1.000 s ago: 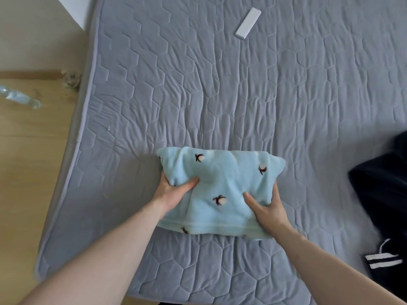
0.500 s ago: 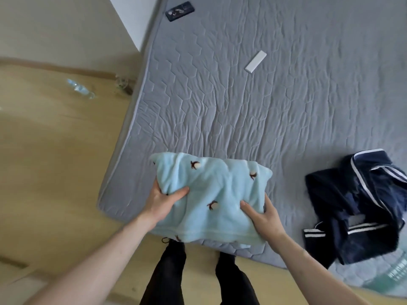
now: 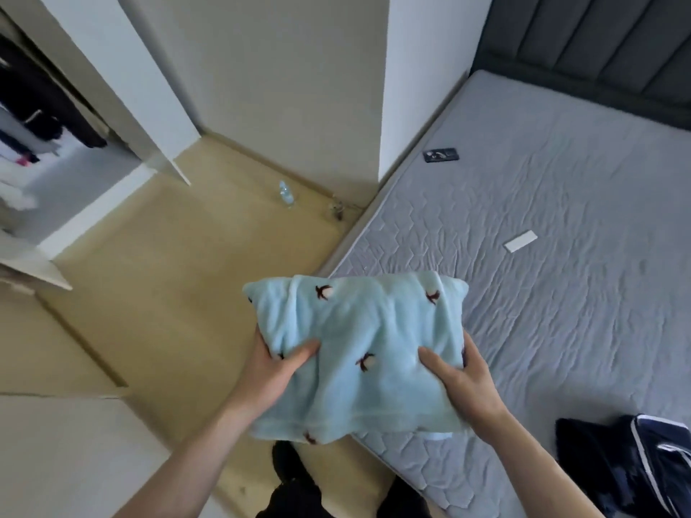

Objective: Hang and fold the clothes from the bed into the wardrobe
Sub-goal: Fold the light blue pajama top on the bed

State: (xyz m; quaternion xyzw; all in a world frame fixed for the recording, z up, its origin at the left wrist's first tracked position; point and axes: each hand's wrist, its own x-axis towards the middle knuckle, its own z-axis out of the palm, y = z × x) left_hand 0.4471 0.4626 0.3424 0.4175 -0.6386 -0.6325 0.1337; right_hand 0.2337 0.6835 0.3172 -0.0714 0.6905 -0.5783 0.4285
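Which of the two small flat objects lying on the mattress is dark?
The phone near the wall corner is the dark one; the slim rectangular object farther out on the mattress is white.

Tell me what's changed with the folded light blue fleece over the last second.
The folded light blue fleece garment has been lifted off the grey quilted mattress and carried left past its edge, toward the open wardrobe. Both hands, left and right, still grip its sides. The navy striped garment stays on the bed.
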